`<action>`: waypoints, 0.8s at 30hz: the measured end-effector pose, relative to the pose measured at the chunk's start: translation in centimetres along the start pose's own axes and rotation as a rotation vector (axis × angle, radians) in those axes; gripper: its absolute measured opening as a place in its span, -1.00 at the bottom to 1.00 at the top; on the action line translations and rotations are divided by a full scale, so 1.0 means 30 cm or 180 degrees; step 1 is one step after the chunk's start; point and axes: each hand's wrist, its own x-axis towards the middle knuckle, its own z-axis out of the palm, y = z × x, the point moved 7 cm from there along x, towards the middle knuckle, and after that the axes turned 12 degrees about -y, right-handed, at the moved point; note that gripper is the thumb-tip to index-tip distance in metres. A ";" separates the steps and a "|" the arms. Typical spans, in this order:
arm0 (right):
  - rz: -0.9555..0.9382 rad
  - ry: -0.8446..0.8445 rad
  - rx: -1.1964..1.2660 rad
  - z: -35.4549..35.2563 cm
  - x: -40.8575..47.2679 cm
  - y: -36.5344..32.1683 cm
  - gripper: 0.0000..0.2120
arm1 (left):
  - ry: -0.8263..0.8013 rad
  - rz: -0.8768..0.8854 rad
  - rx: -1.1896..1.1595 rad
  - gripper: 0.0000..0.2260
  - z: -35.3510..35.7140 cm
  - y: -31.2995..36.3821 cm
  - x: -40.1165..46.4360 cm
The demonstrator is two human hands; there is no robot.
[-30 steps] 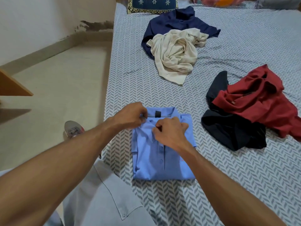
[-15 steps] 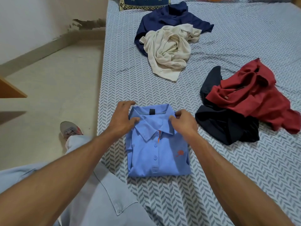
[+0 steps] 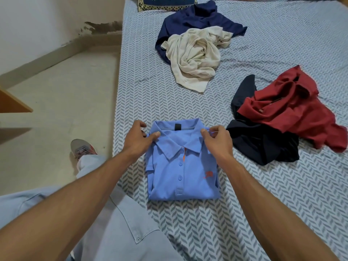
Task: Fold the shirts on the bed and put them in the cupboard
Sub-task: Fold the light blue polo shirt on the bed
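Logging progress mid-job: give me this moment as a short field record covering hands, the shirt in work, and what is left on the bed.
shirt in work: light blue polo, folded, front up, near the bed edge
left hand: pinches the polo's left shoulder corner
right hand: pinches the right shoulder corner
unfolded pile, far: cream shirt on top of navy shirt
unfolded pile, right: red shirt over black shirt
bed sheet: grey herringbone
cupboard: not in view

blue polo point(image 3: 180, 178) folded on bed point(image 3: 263, 204) | both hands pinch its shoulders
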 end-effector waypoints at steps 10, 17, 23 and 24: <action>0.0421 -0.0368 0.0148 -0.003 -0.141 0.138 -0.50 | -0.0932 -0.0851 -0.0354 -0.52 0.087 -0.063 -0.220; 0.0365 -0.0384 0.0418 -0.014 -0.185 0.153 -0.56 | -0.1270 -0.1402 -0.0948 -0.65 0.166 -0.149 -0.335; 0.0548 -0.1576 0.0450 0.016 -0.307 0.186 -0.67 | -0.1204 -0.1241 -0.1121 -0.74 0.172 -0.167 -0.381; 0.0575 -0.1660 0.0420 0.016 -0.322 0.197 -0.75 | -0.1288 -0.1218 -0.1085 -0.74 0.175 -0.169 -0.387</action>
